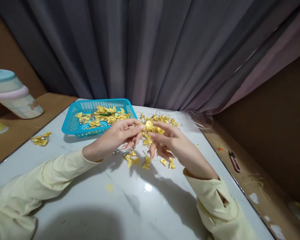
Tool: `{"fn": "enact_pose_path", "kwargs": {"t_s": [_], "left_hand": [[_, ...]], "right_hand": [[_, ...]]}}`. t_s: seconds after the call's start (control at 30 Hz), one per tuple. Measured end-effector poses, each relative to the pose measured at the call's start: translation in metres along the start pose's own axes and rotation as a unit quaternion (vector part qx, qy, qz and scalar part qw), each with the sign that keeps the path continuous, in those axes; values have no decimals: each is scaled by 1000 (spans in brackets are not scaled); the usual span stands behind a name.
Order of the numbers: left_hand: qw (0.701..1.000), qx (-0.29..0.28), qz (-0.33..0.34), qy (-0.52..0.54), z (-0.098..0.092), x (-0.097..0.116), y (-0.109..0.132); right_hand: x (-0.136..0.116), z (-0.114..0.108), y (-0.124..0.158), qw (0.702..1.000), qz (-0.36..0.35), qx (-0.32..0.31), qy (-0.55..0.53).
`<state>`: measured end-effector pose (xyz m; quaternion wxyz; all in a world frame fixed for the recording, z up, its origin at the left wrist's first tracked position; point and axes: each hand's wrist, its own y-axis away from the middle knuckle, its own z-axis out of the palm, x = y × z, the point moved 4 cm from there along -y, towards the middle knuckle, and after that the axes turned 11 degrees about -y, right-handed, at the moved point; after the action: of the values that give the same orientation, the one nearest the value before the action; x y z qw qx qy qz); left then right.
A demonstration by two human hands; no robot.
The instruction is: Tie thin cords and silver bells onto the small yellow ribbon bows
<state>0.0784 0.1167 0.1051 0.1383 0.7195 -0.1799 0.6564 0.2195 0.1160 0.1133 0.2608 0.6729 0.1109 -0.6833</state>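
Observation:
A small yellow ribbon bow (pixel 149 125) is pinched between both hands, raised a little over the white marbled table. My left hand (pixel 125 133) closes thumb and forefinger on its left side. My right hand (pixel 167 136) grips its right side with thumb and forefinger, the other fingers curled below. Under and behind the hands lies a pile of yellow bows (pixel 162 119) with thin looped cords. Nearer to me are loose bows (pixel 132 160) and small silvery bells (pixel 115 152). The fingers partly cover the held bow.
A blue plastic basket (pixel 65 125) with bows and bells stands at the back left. Left of it lies a bundle of bows (pixel 41 139). A tumbler (pixel 17 96) stands at far left. A pink cutter (pixel 234 162) lies on the brown surface at right. Grey curtains (pixel 140 50) hang behind.

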Motion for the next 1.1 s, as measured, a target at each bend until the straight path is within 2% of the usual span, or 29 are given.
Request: {"fn": "enact_pose_path", "kwargs": {"t_s": [0.1, 0.27, 0.4, 0.5, 0.6, 0.77, 0.9, 1.1], "left_hand": [[1000, -13, 10, 19, 1, 2, 2], [999, -29, 11, 22, 2, 3, 3], [999, -35, 7, 13, 3, 5, 4], [999, -41, 7, -6, 3, 6, 5], [998, -48, 10, -33, 2, 8, 7], [997, -52, 10, -63, 2, 8, 5], [996, -59, 9, -67, 3, 10, 6], [993, -47, 10, -109, 3, 20, 15]], "right_hand": [[3, 5, -4, 999, 1, -33, -17], [6, 5, -10, 996, -78, -33, -7], [7, 0, -12, 984, -168, 34, 53], [6, -5, -9, 955, -259, 91, 114], [5, -7, -8, 925, -314, 113, 184], [5, -7, -8, 904, -350, 103, 222], [9, -12, -13, 895, -338, 130, 261], [22, -28, -30, 911, -297, 136, 253]]}}
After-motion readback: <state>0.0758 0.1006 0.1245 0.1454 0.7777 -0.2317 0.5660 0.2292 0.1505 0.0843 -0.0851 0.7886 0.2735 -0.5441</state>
